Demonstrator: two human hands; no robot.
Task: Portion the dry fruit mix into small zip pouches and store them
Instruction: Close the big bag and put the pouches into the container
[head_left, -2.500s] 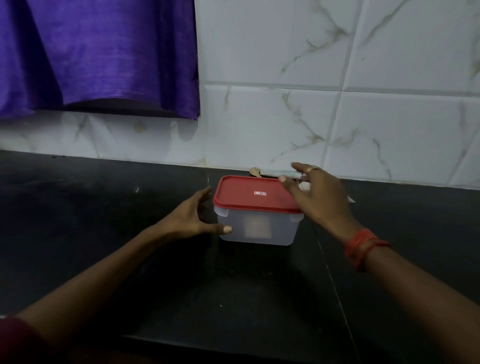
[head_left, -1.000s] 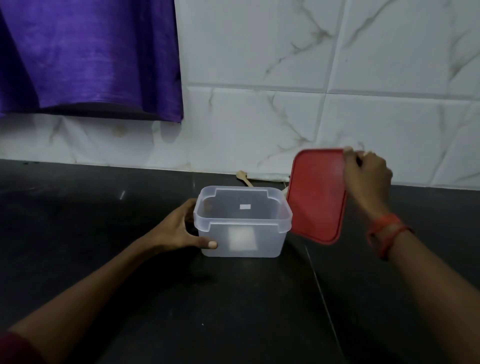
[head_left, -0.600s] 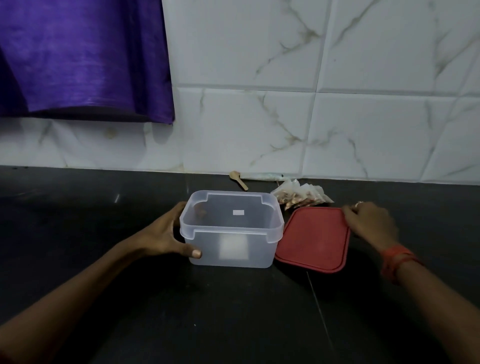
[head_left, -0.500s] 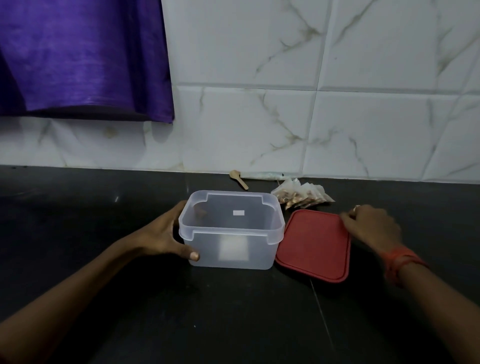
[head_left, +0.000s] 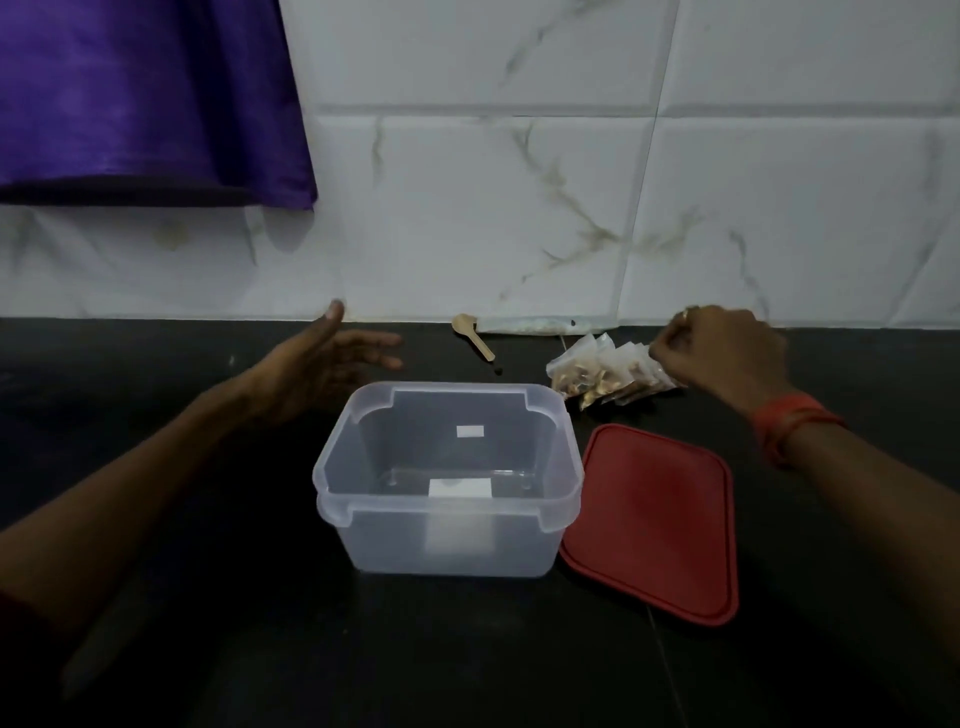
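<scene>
Right hand (head_left: 722, 358) curling on pouches (head_left: 597, 376), 1 o'clock of box (head_left: 447, 545), grip unclear; left hand (head_left: 317, 374) hanging wide. Pouches maybe slipping, missing box.

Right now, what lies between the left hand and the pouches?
A small wooden spoon lies on the counter between left hand and pouches, seen in the head view.

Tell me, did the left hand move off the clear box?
Yes. The left hand has let go of the clear box and hovers open behind it, nearer the tiled wall.
</scene>
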